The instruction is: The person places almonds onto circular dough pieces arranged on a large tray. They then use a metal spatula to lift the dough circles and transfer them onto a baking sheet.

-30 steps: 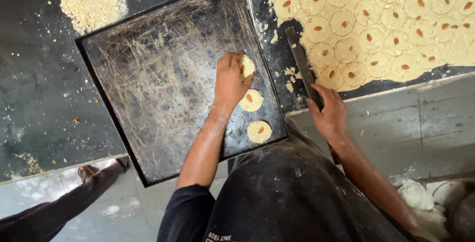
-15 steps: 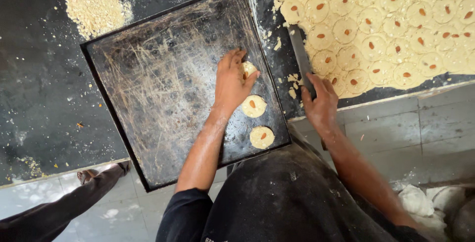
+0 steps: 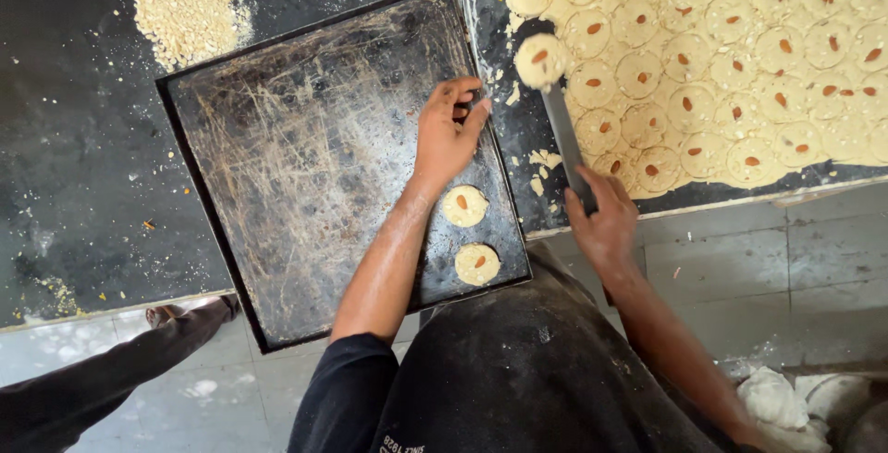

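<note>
A dark, scratched baking tray [image 3: 305, 166] lies on the black worktop. Two round raw biscuits topped with almonds, one [image 3: 464, 205] just beyond the other [image 3: 477, 264], sit near its right edge. My left hand [image 3: 449, 131] rests over the tray just beyond them, fingers loosely curled, with nothing visible in it. My right hand [image 3: 603, 223] grips the handle of a flat metal spatula [image 3: 564, 134]. On its blade lies one biscuit [image 3: 541, 60], raised beside the sheet of cut dough [image 3: 740, 55] studded with several almond-topped rounds.
A pile of pale crumbs [image 3: 185, 4] lies on the worktop at the far left. Another person's leg and foot [image 3: 148, 342] reach in at the lower left over the tiled floor. A white cloth [image 3: 777, 402] lies at the lower right.
The spatula has lifted a biscuit off the dough sheet and now carries it. My left hand has drawn its fingers in and hides the biscuit it was touching on the tray.
</note>
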